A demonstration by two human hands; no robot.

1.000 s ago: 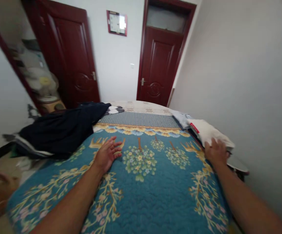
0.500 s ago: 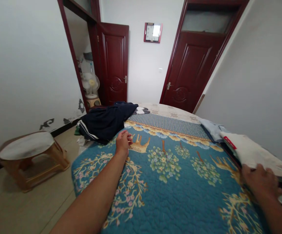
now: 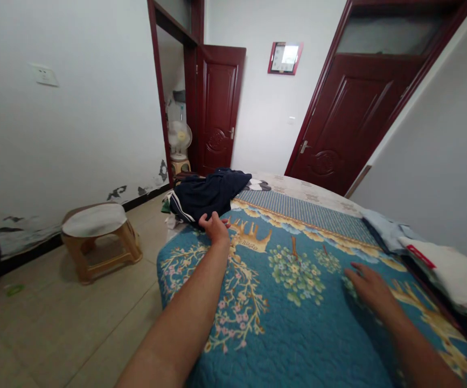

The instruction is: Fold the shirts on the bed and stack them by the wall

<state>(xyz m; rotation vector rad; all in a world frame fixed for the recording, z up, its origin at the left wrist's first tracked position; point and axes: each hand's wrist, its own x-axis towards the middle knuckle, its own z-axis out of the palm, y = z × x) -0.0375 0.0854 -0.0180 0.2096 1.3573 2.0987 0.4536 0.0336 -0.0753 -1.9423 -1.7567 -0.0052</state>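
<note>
My left hand [image 3: 216, 227] hovers at the near edge of a heap of dark navy clothes [image 3: 211, 193] with white stripes, its thumb and fingers apart. Whether it touches the cloth I cannot tell. Over the teal patterned bed cover [image 3: 298, 339], my right hand [image 3: 368, 285] is held with fingers stretched out and nothing in it, slightly blurred. To its right lies a stack of folded clothes [image 3: 455, 269], with a white piece bearing a red tag on top. Light blue folded clothing [image 3: 389, 229] sits just behind that stack.
A brown plastic stool [image 3: 99, 237] with a pale top stands on the tiled floor at left. Grey-and-white cloth items [image 3: 258, 185] lie behind the navy heap. A fan [image 3: 179, 136] shows through the open doorway, beside a dark red door [image 3: 221, 108]. A wall borders the bed's right side.
My right hand has left the folded stack and moved left over the bed cover. My left hand has opened near the navy clothes. The view has turned left.
</note>
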